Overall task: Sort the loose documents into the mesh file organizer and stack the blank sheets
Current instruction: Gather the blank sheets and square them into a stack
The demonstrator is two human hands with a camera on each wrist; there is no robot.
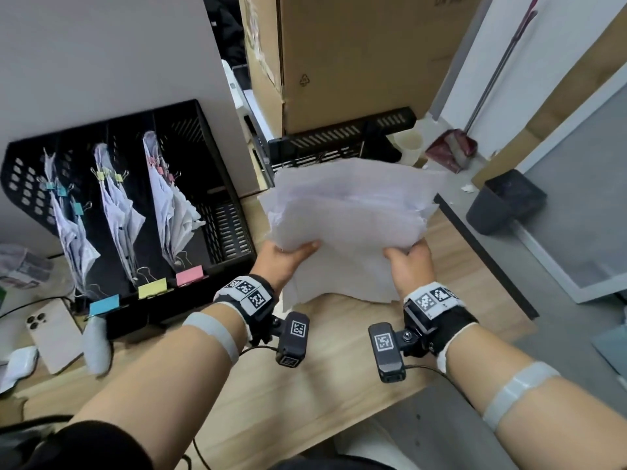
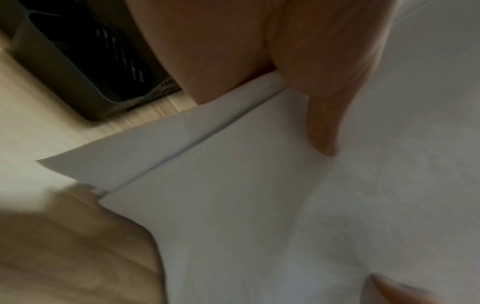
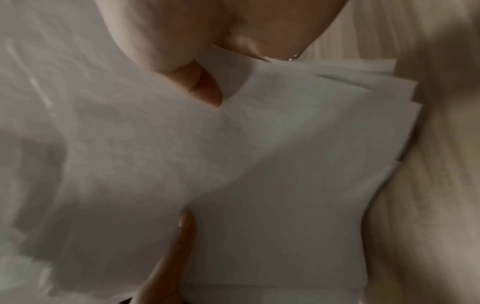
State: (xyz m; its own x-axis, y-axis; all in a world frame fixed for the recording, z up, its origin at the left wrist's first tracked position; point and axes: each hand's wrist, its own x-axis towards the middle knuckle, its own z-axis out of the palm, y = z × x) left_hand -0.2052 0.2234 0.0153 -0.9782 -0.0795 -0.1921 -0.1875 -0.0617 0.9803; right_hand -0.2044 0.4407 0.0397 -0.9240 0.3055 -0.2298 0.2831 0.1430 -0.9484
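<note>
A loose stack of blank white sheets (image 1: 349,225) hangs above the wooden desk (image 1: 332,361), its edges uneven. My left hand (image 1: 288,256) grips its near left side, thumb on top. My right hand (image 1: 407,259) grips its near right side the same way. In the left wrist view the thumb presses the top sheet (image 2: 259,185). The right wrist view shows fanned sheet edges (image 3: 298,144) under the thumb. The black mesh file organizer (image 1: 135,205) stands at left. Clipped documents (image 1: 169,201) fill three of its slots, tagged blue, yellow and pink; the rightmost slot looks empty.
A phone (image 1: 54,334) and earbud case (image 1: 20,361) lie on the desk's left. A black tray (image 1: 339,140) under a large cardboard box (image 1: 356,59) stands behind the sheets. A dark waste bin (image 1: 502,201) sits on the floor to the right, past the desk's edge.
</note>
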